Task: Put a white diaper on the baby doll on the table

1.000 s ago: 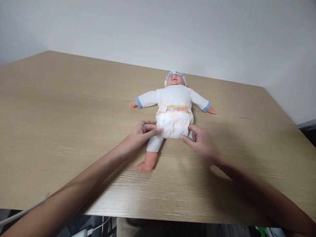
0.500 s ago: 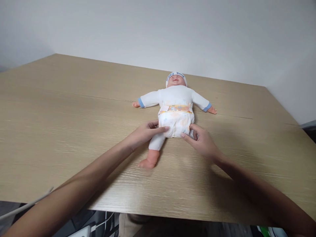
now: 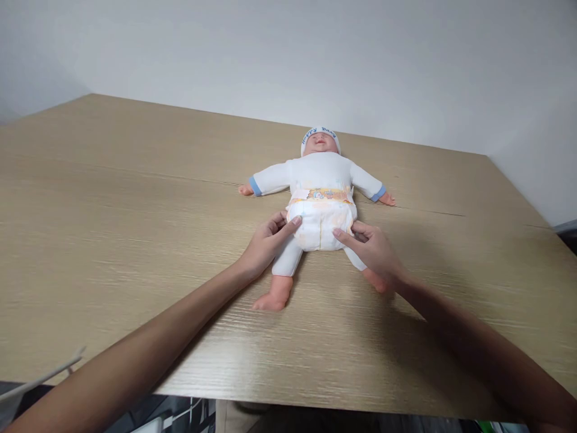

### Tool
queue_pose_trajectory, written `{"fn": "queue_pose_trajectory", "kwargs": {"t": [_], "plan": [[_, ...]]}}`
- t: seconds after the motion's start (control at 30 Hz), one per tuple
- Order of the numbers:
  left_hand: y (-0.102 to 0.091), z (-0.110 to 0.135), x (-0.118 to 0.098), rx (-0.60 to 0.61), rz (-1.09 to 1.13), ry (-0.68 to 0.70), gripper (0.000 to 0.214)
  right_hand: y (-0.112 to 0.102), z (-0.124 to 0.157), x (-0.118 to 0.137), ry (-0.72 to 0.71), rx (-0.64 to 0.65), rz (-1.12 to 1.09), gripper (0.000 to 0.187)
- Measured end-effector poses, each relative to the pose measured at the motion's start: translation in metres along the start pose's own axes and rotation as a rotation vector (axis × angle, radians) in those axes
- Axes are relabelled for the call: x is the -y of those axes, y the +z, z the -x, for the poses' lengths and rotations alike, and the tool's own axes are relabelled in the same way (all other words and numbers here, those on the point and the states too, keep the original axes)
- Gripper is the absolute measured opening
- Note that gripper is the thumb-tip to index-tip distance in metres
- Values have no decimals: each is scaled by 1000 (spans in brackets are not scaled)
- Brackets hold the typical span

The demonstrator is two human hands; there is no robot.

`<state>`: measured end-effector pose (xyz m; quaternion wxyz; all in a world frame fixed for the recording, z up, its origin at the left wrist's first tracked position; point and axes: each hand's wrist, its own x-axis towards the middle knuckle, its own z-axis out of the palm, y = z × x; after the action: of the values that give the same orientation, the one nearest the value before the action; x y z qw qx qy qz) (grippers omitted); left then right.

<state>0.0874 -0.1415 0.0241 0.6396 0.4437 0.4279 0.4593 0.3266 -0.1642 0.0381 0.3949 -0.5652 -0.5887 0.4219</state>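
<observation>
On its back on the wooden table lies a baby doll (image 3: pixel 321 168), dressed in white with blue cuffs and a lettered cap. Its head points away from me and its arms are spread. A white diaper (image 3: pixel 318 225) with an orange patterned waistband wraps its hips. My left hand (image 3: pixel 269 240) is closed on the diaper's left leg edge, thumb on the front and fingers behind. On the other side my right hand (image 3: pixel 369 246) pinches the right leg edge in the same way. Part of the doll's right-side leg is hidden behind my right hand.
The wooden table (image 3: pixel 135 240) stretches out around the doll, with a seam running across it. A pale wall (image 3: pixel 288 60) stands behind its far edge. At the lower left a white cable (image 3: pixel 45 380) crosses the near edge. Dark items and cables sit below the table.
Both hands have moved slightly up along the diaper's leg edges. The diaper front looks smoother and wider, and the doll's right-side foot now shows beneath my right hand.
</observation>
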Motion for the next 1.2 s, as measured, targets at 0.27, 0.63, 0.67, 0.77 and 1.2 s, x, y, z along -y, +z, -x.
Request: {"fn": "queue_pose_trajectory", "kwargs": {"t": [0.27, 0.63, 0.67, 0.77, 1.2], "plan": [[-5, -6, 0, -23, 56, -47, 47, 6, 4, 0, 179, 45, -181, 52], [-5, 6, -8, -81, -79, 2, 43, 12, 9, -13, -51, -168, 28, 48], [-5, 8, -11, -104, -108, 7, 42, 9, 9, -17, -77, -202, 80, 46], [-13, 9, -22, -153, -221, 44, 41, -7, 10, -30, -92, -237, 159, 42], [-35, -89, -52, 62, -645, 438, 48, -56, -94, 2, -241, 88, -32, 60]]}}
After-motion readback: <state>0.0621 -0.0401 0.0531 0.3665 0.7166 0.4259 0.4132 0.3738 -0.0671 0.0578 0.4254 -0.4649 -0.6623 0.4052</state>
